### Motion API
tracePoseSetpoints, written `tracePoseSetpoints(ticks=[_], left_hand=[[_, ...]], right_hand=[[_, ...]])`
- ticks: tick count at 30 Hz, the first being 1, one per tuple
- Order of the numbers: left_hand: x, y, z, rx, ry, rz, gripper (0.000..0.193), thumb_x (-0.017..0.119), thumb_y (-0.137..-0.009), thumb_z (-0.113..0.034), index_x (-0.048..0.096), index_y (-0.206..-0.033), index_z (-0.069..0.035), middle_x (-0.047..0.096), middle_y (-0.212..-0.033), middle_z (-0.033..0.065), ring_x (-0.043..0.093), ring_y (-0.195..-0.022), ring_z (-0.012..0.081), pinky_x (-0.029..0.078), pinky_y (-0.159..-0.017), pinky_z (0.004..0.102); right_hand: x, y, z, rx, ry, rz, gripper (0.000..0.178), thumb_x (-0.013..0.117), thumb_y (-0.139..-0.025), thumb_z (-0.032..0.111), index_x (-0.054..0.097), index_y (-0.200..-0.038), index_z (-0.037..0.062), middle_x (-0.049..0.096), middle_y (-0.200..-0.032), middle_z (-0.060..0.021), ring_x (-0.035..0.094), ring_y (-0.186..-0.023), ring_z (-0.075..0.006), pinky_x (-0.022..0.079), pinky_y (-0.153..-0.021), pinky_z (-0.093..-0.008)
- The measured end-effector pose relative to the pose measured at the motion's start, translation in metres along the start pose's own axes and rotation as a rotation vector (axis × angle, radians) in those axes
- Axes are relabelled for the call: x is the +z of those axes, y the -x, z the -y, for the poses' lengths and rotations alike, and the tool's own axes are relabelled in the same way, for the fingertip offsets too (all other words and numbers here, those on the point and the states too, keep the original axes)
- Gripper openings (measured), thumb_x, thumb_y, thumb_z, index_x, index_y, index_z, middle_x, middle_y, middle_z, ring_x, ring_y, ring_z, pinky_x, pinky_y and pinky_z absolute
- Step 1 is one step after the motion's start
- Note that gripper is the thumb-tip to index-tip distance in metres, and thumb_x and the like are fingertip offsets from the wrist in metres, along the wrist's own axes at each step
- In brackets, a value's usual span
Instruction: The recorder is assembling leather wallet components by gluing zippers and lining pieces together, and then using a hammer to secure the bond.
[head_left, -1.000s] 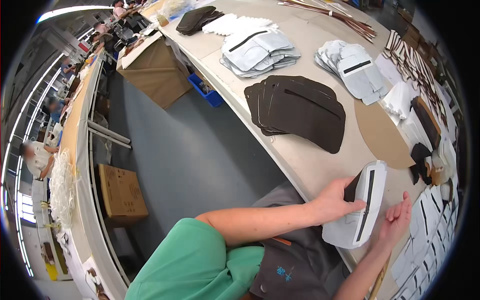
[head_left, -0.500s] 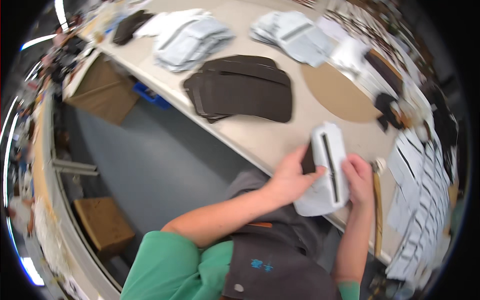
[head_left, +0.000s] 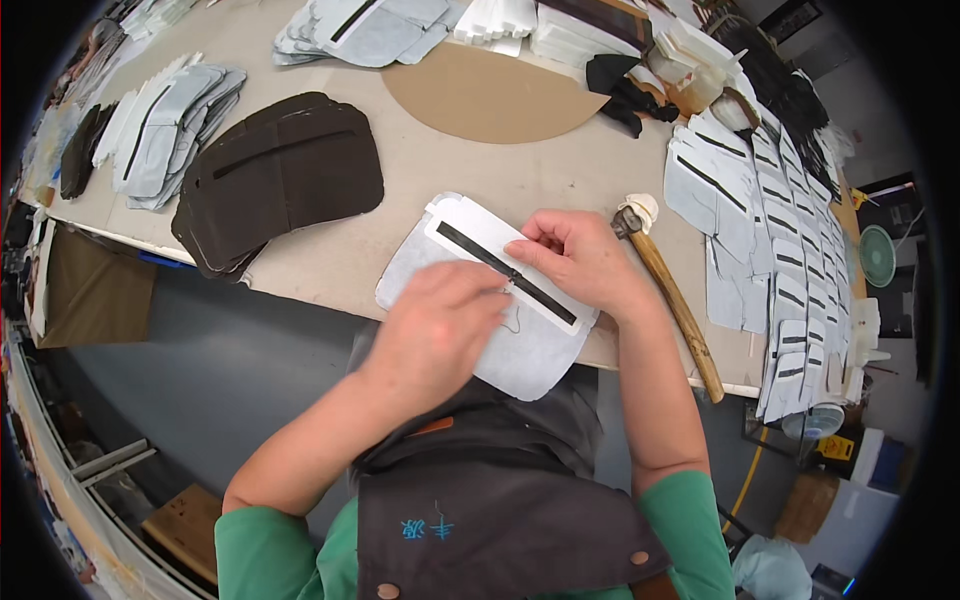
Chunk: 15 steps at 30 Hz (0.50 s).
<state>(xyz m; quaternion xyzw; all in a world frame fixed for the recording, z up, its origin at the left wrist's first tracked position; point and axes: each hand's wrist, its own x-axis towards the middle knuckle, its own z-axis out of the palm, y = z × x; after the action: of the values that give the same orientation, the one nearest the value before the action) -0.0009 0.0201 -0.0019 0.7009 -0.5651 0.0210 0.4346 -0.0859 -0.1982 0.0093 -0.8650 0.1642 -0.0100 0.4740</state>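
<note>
A pale grey fabric panel (head_left: 540,352) lies at the table's front edge, its lower part hanging past it. Across it runs a white strip with a black zipper (head_left: 470,248). My right hand (head_left: 580,262) is closed at the strip's upper edge, thumb on the panel and fingers curled. Over the zipper's middle is my left hand (head_left: 430,325), slightly blurred, its fingers curled together near the zipper pull. Whatever they pinch is hidden. A loose thread (head_left: 517,322) trails just below these fingertips.
A wooden-handled hammer (head_left: 680,310) lies right of the panel. Dark brown panels (head_left: 290,165) are stacked to the left, grey panels (head_left: 170,135) beyond them. A tan half-oval board (head_left: 480,95) is farther back. Many zippered pieces (head_left: 790,260) overlap at the right edge.
The panel was held tilted up between both hands and now rests flat at the table edge. My left hand has moved from its side to above the zipper. The view has swung rightward.
</note>
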Motion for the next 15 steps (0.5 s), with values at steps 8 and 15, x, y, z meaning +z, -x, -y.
tracePoseSetpoints(ticks=[8,15], left_hand=[[0.031,0.011,-0.002,-0.033,-0.092,0.002,0.023,0.080,-0.084,-0.007,0.077,-0.107,-0.005,0.073,-0.113,0.0048,0.069,-0.113,0.0288,0.053,-0.092,0.0408],[0.030,0.012,0.003,-0.010,-0.057,-0.012,0.022,0.080,-0.083,-0.006,0.077,-0.105,-0.006,0.073,-0.111,0.0052,0.069,-0.111,0.0287,0.053,-0.090,0.0413]], right_hand=[[-0.014,0.007,-0.005,0.017,-0.704,0.026,0.018,0.072,-0.102,0.020,0.071,-0.097,0.0024,0.068,-0.081,0.0051,0.058,-0.072,-0.0040,0.048,-0.066,-0.0235],[-0.013,0.015,0.001,0.202,-0.614,0.112,0.025,0.074,-0.100,0.015,0.067,-0.122,0.0037,0.071,-0.092,0.0028,0.060,-0.077,-0.0013,0.048,-0.068,-0.0213]])
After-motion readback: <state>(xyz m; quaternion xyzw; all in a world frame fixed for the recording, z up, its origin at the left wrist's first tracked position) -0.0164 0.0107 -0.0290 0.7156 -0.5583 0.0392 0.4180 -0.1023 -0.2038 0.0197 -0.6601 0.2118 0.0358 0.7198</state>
